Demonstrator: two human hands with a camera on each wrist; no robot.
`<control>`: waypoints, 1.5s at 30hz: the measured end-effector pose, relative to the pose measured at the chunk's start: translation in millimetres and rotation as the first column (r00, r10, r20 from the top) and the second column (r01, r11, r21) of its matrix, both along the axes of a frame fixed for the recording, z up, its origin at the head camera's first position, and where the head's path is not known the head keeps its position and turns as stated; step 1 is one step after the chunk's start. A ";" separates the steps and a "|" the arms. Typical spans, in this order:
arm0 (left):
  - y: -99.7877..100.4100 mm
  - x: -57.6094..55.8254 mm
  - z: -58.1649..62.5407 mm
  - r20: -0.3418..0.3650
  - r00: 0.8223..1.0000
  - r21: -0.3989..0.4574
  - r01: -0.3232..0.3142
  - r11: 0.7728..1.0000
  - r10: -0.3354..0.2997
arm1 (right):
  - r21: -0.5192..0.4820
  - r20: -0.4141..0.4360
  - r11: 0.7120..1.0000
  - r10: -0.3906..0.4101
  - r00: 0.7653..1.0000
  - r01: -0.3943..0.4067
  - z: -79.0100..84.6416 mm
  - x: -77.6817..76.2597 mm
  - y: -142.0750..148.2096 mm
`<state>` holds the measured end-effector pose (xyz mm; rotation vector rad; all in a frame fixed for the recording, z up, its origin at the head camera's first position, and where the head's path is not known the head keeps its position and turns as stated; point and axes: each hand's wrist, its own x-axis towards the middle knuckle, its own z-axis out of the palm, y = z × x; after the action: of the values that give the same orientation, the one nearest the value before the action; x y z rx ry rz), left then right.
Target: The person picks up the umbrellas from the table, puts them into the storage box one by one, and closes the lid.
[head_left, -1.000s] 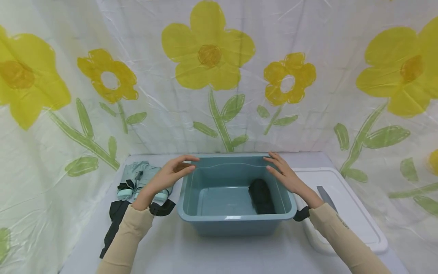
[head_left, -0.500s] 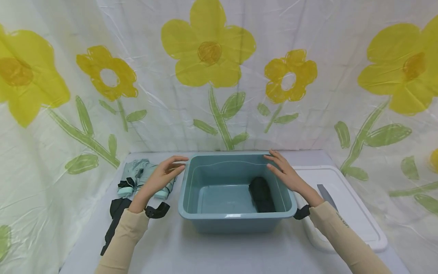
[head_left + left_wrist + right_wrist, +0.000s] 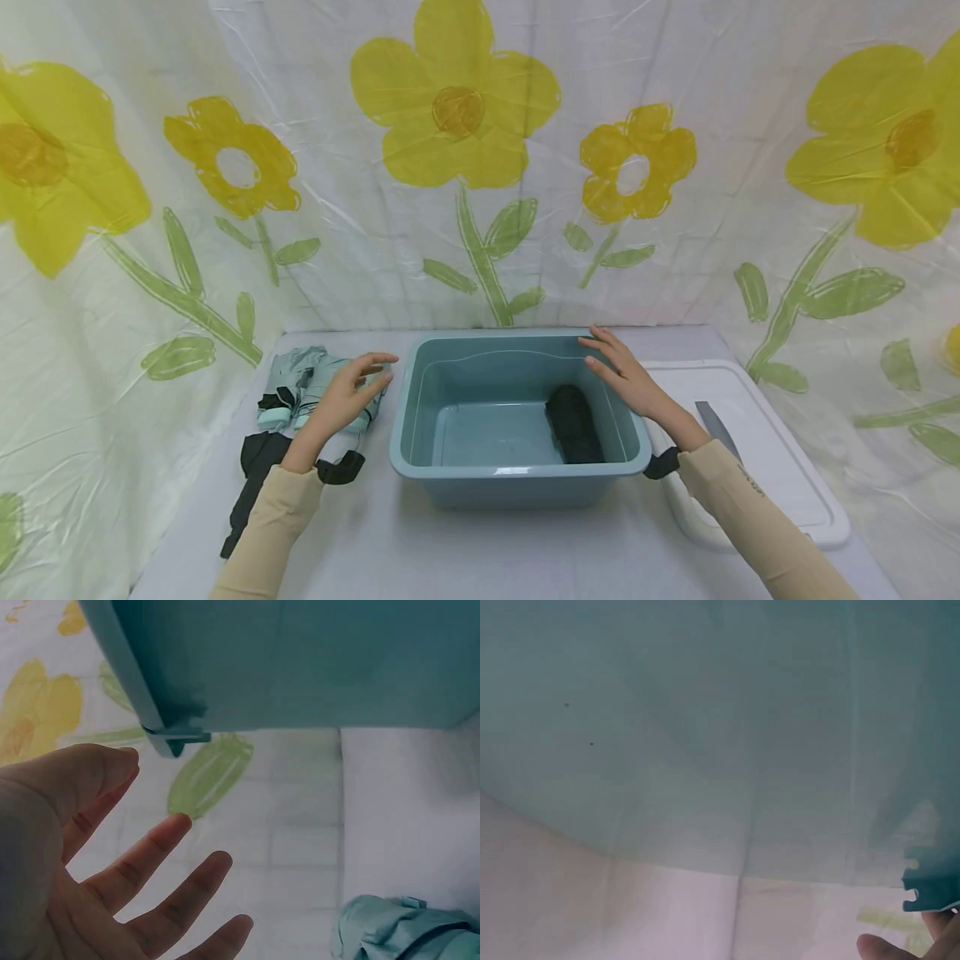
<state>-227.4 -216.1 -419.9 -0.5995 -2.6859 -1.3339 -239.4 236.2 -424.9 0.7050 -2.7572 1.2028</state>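
Observation:
A blue-green plastic bin (image 3: 517,493) stands mid-table, a dark folded umbrella (image 3: 573,425) lying inside at its right. My left hand (image 3: 341,404) is off the bin's left side, fingers spread, holding nothing; the left wrist view shows its fingers (image 3: 161,915) apart from the bin wall (image 3: 300,667). Under and beside that hand lie pale teal folded umbrellas (image 3: 288,375), partly hidden. My right hand (image 3: 630,379) is at the bin's right rim with fingers extended; its fingertips (image 3: 885,949) show near the rim's notched edge, and whether they touch it is unclear.
Nearer on the left, a black folded umbrella (image 3: 255,479) lies partly behind the left forearm. A white lid (image 3: 787,467) rests right of the bin, partly under the right arm, with a grey flat strip (image 3: 716,429) on it. A flower-printed curtain (image 3: 360,250) hangs behind.
My left hand has moved left, from above the bin's left rim to beside it, over the pale umbrellas. The right hand stays almost where it was.

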 end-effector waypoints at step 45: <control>-27.7 -21.1 -65.0 0.004 0.984 -0.459 -0.158 0.874 0.179 | -0.013 0.007 1.000 -0.003 1.000 0.003 0.2 -0.4 0.1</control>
<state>-248.5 -243.9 -484.9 -0.3516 -3.0239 -0.6748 -239.8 236.4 -424.8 0.6971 -2.7519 1.2238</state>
